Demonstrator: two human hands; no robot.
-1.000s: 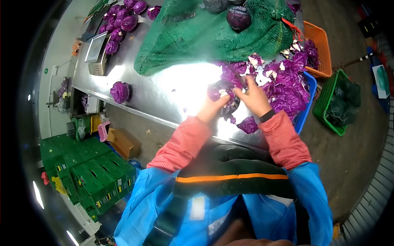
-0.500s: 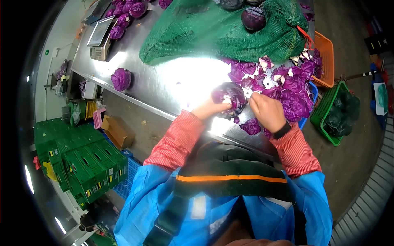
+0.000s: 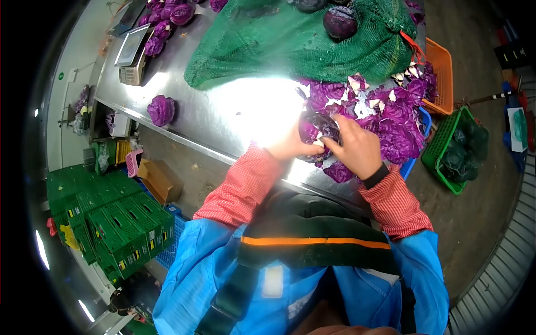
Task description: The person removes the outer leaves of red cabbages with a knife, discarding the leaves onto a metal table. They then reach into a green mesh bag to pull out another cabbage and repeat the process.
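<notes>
The left hand [image 3: 289,143] and right hand [image 3: 360,149] grip a red cabbage [image 3: 322,125] between them, the left cupped along its left side, the right with fingers curled on its right, thumbs close together at the front. The cabbage is near the front edge of a metal table [image 3: 204,120], just beside a heap of loose purple leaves [image 3: 399,142]. A green mesh bag [image 3: 251,53] lies beyond; a trimmed cabbage [image 3: 161,110] sits well apart, near a scale [image 3: 132,53].

White glare burns out the metal table [image 3: 212,120] mid-frame.
</notes>
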